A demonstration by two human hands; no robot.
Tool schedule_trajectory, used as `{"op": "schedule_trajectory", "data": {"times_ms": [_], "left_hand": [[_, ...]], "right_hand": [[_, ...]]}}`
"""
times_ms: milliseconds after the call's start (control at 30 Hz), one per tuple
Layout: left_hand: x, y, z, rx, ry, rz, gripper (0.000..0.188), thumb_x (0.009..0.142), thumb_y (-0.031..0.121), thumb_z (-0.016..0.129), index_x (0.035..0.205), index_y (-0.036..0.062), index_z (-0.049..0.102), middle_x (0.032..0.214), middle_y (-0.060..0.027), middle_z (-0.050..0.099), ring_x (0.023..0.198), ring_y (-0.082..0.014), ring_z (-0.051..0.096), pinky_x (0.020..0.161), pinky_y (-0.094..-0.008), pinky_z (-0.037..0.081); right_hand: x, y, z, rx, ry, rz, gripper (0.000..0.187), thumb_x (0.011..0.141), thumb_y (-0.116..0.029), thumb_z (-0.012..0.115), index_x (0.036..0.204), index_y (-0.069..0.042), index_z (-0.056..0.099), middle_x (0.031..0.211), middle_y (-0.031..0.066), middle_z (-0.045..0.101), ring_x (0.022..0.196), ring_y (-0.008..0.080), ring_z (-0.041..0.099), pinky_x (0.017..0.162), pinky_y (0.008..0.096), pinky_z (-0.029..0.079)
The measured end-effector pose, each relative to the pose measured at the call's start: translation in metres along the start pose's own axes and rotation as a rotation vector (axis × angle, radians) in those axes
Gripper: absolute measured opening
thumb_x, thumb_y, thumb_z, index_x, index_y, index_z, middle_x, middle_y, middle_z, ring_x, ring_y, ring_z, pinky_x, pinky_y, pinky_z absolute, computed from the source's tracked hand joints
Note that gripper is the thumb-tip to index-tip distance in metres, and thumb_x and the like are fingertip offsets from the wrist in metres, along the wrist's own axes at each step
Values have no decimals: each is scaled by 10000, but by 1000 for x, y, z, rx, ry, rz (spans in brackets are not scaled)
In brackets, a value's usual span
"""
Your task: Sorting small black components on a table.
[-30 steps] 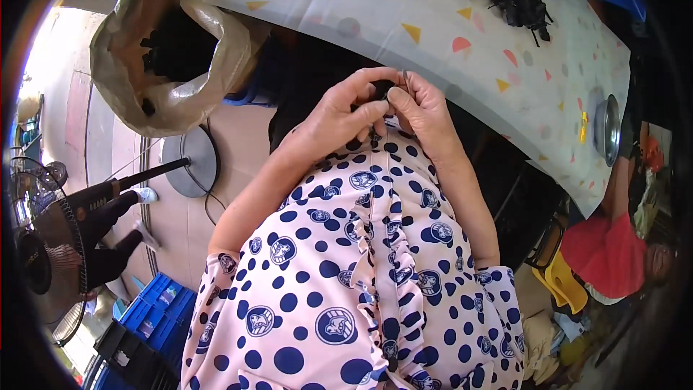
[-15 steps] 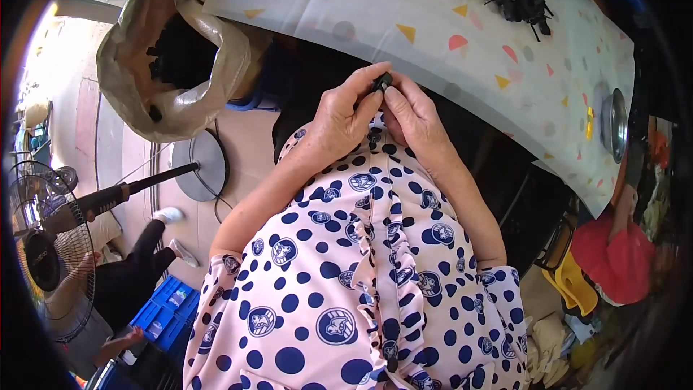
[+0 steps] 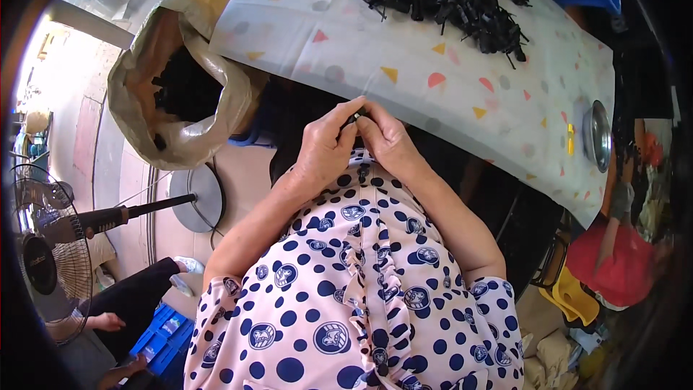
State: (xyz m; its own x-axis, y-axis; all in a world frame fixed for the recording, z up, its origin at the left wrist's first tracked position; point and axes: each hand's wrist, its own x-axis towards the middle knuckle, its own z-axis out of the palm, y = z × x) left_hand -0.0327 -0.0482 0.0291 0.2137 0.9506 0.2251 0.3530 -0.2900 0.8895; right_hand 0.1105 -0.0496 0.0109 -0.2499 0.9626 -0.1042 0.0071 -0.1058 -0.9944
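A small black part sits between the fingertips of both my hands, just off the near edge of the cloth-covered table. My left hand is closed, its thumb and forefinger pinching the part from the left. My right hand, also closed, grips it from the right with thumb and fingers. Fingers cover most of the part, so its exact kind does not show. On the table beyond lies a tangled heap of slim black parts. To the left, an open woven sack holds more black pieces.
A round metal bowl and a small yellow tool lie toward the table's right end. A pedestal fan stands at left, near blue crates and another person's arm. Someone in red is at right by a yellow chair.
The view has shifted, showing more of the black heap and a blue bin at the far side. My hands appear slightly lower and further left, still together around the black part.
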Motion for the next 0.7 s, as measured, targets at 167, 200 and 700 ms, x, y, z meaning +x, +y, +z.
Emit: {"op": "schedule_trajectory", "data": {"times_ms": [167, 200, 700], "left_hand": [[17, 11, -67, 168, 201, 38, 337, 812, -58, 583, 1126, 63, 606, 902, -113, 651, 675, -122, 601, 572, -248, 463], [22, 7, -91, 274, 322, 67, 332, 831, -40, 576, 1142, 74, 599, 911, -105, 653, 674, -126, 604, 582, -258, 474], [25, -17, -156, 733, 395, 123, 308, 835, 58, 602, 1143, 74, 583, 1123, -128, 595, 1046, -307, 569, 888, -360, 458]], "right_hand": [[44, -36, -30, -283, -111, -126, 238, 954, -246, 553, 1121, -79, 584, 663, -77, 423, 565, 24, 373, 496, 202, 322], [56, -42, -41, -438, 21, -107, 256, 933, -267, 583, 1107, -80, 591, 652, -67, 440, 572, 29, 387, 503, 209, 336], [144, -19, -114, -1204, 528, -201, 199, 811, -240, 605, 870, -50, 622, 711, 155, 644, 665, 352, 621, 616, 422, 486]]}}
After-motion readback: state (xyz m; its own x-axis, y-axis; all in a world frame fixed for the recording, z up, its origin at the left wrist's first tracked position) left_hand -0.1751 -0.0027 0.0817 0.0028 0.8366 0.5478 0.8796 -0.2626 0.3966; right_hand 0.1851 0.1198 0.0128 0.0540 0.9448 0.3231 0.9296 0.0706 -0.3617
